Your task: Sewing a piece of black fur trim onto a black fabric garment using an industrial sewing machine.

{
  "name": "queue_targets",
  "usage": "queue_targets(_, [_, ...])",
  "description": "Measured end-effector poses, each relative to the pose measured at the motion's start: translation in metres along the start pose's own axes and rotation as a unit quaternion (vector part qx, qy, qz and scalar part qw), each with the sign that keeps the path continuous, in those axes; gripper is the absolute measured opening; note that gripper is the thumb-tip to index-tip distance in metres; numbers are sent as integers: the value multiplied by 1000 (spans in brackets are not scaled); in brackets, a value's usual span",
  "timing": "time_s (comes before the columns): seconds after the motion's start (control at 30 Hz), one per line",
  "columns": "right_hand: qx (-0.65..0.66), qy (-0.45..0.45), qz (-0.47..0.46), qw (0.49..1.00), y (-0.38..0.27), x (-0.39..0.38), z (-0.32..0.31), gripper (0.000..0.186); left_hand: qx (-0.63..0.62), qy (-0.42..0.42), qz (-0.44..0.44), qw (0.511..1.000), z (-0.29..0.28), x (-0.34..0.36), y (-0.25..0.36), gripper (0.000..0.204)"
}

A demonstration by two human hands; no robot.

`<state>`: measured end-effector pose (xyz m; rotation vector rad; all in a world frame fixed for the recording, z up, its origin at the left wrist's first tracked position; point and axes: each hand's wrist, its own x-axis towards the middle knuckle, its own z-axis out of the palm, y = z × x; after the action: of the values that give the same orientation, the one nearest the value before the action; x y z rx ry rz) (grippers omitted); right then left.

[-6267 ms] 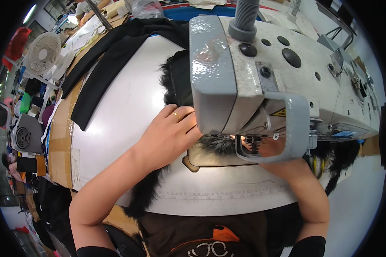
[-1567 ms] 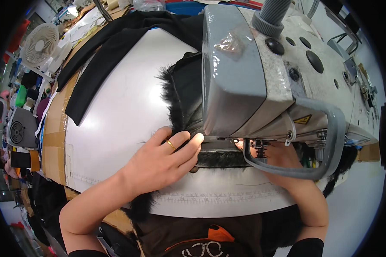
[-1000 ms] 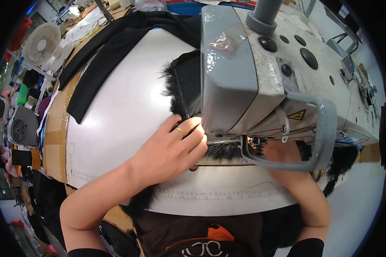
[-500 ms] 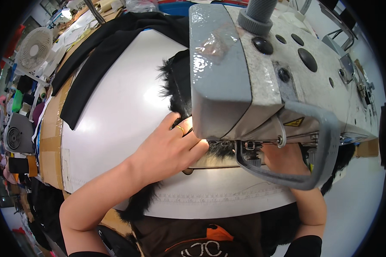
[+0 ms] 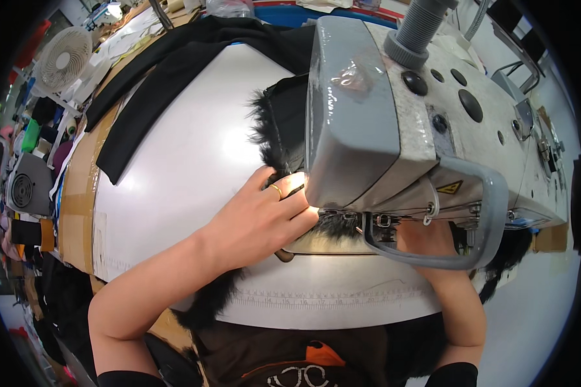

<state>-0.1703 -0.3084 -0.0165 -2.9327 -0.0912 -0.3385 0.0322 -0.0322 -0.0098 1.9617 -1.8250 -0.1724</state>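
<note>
A grey and off-white industrial sewing machine stands over the table. Left of its head lies black fur-edged fabric, with long hair along its left edge. My left hand, a ring on one finger, is bent around this fabric close to the machine's lit needle area; its fingertips are partly hidden. Black fur also shows beneath the presser area and hangs over the front table edge. My right hand is at the right of the needle area, behind the looped grey guard. Its fingers are hidden by the machine.
Black cloth lies along the far left of the white tabletop. A ruler scale runs along the front. Beyond the cardboard-covered left edge stand a white fan and a grey boxy device.
The view has shifted a little, so the machine sits further right in the picture. Both hands keep almost the same place beside the machine and fabric.
</note>
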Motion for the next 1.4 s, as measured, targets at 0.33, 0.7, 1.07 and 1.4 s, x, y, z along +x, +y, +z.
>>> queue_targets(0.33, [-130,-11,-26,991,-2,4,4,32,130,13,26,991,17,2,-11,17])
queue_targets(0.7, [-8,-5,-1,1000,7,-7,11,13,146,41,26,988,7,3,-1,19])
queue_targets(1.07, [-48,24,-103,993,9,13,12,11,178,30,57,982,-7,7,-21,25])
queue_targets(1.4, [32,-80,47,995,-6,9,-3,26,279,-119,31,952,-42,10,-13,19])
